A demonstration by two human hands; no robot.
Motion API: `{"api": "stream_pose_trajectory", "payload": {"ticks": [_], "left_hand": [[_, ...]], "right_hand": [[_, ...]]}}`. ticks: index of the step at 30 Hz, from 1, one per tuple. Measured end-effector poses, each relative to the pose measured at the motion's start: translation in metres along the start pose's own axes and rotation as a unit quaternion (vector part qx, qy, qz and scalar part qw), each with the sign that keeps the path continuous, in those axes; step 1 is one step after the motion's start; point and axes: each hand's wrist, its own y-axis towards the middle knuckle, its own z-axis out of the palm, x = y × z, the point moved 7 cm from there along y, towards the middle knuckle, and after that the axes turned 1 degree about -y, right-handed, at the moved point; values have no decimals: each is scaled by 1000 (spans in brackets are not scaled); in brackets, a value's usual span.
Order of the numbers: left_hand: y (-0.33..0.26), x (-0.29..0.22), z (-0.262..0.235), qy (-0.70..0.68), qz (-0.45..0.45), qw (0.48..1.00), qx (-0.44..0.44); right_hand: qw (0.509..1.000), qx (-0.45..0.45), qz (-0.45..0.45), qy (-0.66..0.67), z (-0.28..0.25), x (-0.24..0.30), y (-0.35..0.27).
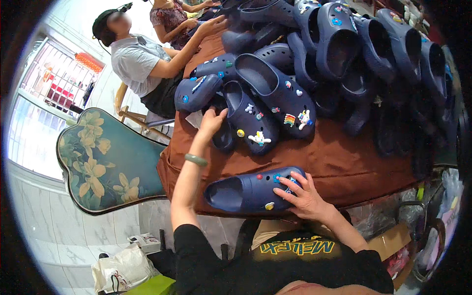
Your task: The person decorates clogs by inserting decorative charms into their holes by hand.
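A dark blue clog (231, 191) with colourful charms lies sideways at the table's near edge. My right hand (309, 199) grips its toe end, fingers spread over the top and the thumb hidden. Farther left, my left hand (211, 124) reaches in among other clogs, its fingers curled and partly hidden in a dark gap. Whatever it pinches there cannot be made out. Beside it are a decorated clog (246, 118) on the right, a clog (196, 93) tipped over behind, and a partly covered clog (223, 139) just below.
A large heap of blue clogs (339, 44) covers the far and right side of the brown tablecloth (354, 160). A flowered chair back (103, 162) stands left. Two people sit beyond, one in a grey shirt (135, 64). Bags (123, 270) and a cardboard box (391, 241) lie below.
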Motion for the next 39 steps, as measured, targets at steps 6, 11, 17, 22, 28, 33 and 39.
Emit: {"api": "stream_pose_trajectory", "payload": {"ticks": [6,11,17,22,28,33,39], "left_hand": [[-5,-3,1,-48,-88,995,-5],[-53,-56,-50,-215,-105,963,121],[-139,-104,-129,-200,-163,936,240],[-167,-125,-193,-305,-83,934,169],[-87,-160,-193,-234,61,970,26],[88,-103,-141,-17,130,991,-36],[167,-134,-78,15,144,981,-129]], "right_hand": [[1000,7,20,-20,2,2,-3],[1000,-10,14,-10,1,1,-3],[1000,-17,8,-15,2,4,-4],[1000,-26,1,-9,3,0,-3],[999,-33,2,-13,2,-8,-8],[1000,-20,-6,-1,3,-2,-8],[999,-41,-11,5,7,-3,-12]]}}
